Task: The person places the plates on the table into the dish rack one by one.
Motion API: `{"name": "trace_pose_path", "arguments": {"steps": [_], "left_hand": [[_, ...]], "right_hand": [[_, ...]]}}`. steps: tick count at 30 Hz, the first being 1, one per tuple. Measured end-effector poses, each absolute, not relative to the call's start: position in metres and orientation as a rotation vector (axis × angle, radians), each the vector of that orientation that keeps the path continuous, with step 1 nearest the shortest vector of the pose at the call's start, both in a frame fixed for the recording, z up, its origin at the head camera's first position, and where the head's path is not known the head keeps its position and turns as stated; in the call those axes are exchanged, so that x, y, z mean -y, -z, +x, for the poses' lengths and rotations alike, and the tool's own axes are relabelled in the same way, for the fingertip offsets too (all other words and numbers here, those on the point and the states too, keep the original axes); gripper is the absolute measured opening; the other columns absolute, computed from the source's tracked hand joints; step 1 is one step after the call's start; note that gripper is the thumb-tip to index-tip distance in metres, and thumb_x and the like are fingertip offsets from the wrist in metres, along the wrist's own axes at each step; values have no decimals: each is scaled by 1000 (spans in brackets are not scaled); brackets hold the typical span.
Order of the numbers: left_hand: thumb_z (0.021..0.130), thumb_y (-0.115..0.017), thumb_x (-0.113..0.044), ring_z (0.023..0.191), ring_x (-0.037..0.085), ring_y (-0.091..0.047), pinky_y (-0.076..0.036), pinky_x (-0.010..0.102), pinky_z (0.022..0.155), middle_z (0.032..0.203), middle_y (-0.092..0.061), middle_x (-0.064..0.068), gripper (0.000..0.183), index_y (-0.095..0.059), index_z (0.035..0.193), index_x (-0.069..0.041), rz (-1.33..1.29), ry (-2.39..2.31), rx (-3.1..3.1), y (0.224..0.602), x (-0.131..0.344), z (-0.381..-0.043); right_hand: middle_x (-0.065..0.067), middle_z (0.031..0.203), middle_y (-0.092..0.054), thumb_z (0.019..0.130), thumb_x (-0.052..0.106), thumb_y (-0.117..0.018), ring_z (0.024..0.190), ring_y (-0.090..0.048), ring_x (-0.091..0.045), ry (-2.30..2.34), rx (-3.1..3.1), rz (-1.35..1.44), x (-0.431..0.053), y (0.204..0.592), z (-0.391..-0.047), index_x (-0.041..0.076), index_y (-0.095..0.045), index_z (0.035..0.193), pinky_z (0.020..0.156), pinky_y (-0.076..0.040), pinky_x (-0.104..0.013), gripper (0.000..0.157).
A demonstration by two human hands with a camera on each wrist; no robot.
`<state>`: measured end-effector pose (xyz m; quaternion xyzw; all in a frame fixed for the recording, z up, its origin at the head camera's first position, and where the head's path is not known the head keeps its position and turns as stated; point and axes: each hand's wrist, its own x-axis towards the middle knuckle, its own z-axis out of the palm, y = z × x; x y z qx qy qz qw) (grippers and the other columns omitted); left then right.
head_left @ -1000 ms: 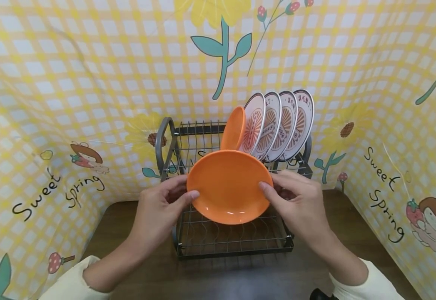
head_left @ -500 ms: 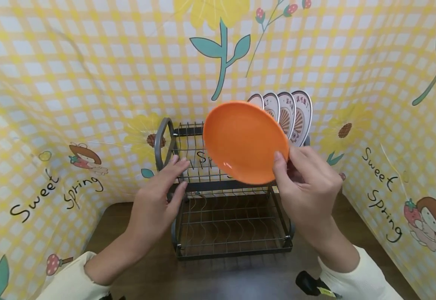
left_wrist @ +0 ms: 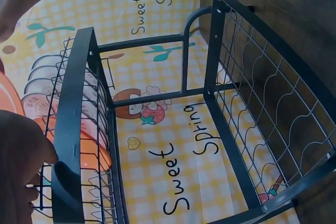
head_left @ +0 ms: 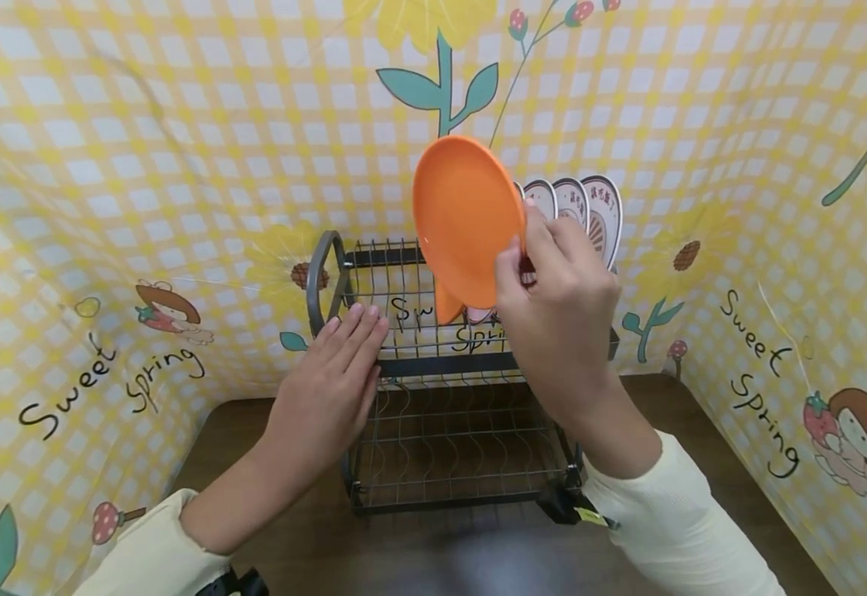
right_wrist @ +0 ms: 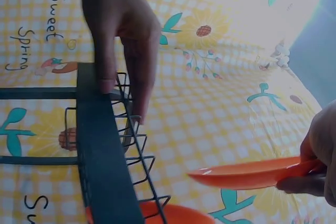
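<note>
My right hand (head_left: 563,298) pinches an orange plate (head_left: 466,219) by its right rim, thumb on the front face. The plate is raised above the upper tier of a dark metal dish rack (head_left: 444,364), and the right wrist view shows it apart from the wires. Straight fingers of my left hand (head_left: 329,381) rest on the rack's front left edge, with the thumb (right_wrist: 107,80) against the front bar. Another orange plate (left_wrist: 94,148) stands in the upper tier, mostly hidden in the head view. Several white patterned plates (head_left: 603,215) stand to its right, partly covered.
Beneath, the rack's lower wire tier (head_left: 463,455) sits over a dark wooden table (head_left: 433,555). A yellow checked cloth (head_left: 217,165) surrounds the back and sides. The rack's curved handle (head_left: 321,277) rises at the left end.
The left hand has let go of the orange plate and come to rest on the rack's edge. My right hand has lifted the plate up and back, turning it more upright.
</note>
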<state>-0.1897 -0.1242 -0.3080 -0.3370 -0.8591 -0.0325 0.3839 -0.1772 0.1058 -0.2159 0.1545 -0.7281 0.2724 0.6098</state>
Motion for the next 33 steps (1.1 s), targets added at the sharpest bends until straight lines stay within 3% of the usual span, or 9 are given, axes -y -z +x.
{"name": "trace_pose_path", "arguments": {"steps": [4,11,17,21,25,33], "left_hand": [[86,-69,-12,133,31,-47,-39,46,111,139,-52,20,58,-49,138,3,-849,33,2167,308,124,-191],[87,-67,-15,133,31,-47,-39,45,112,140,-51,20,59,-47,139,3,-842,19,2186,307,123,-191],[88,-64,-21,134,31,-45,-38,45,113,141,-50,20,60,-46,140,3,-835,26,2213,308,123,-190],[88,-63,-22,134,31,-45,-38,45,112,140,-50,20,61,-45,141,3,-831,19,2215,309,123,-190],[88,-62,-22,135,30,-45,-38,45,112,141,-49,19,61,-45,141,3,-828,22,2212,310,123,-189],[88,-64,-23,134,29,-45,-37,44,113,141,-50,19,61,-46,141,2,-828,10,2192,309,124,-189]], "right_hand": [[-18,77,-59,90,3,-57,63,-55,-26,-565,1793,339,-98,205,-186,-9,-67,113,55,-56,-34,28],[-23,94,-65,91,4,-57,79,-68,-35,-507,1987,272,-82,193,-203,-13,-62,118,67,-62,-36,33],[-19,96,-65,94,12,-54,79,-64,-29,-292,2265,141,-70,188,-218,-12,-63,115,68,-61,-37,34],[-15,85,-62,93,11,-53,77,-60,-25,-245,2364,121,-63,188,-229,-10,-68,100,65,-60,-31,26],[-14,85,-58,90,9,-57,71,-62,-26,-343,2477,111,-56,185,-238,-3,-70,93,58,-59,-31,18],[-14,91,-62,93,15,-54,82,-67,-29,-282,2618,78,-44,181,-251,4,-72,102,64,-61,-35,22]]}}
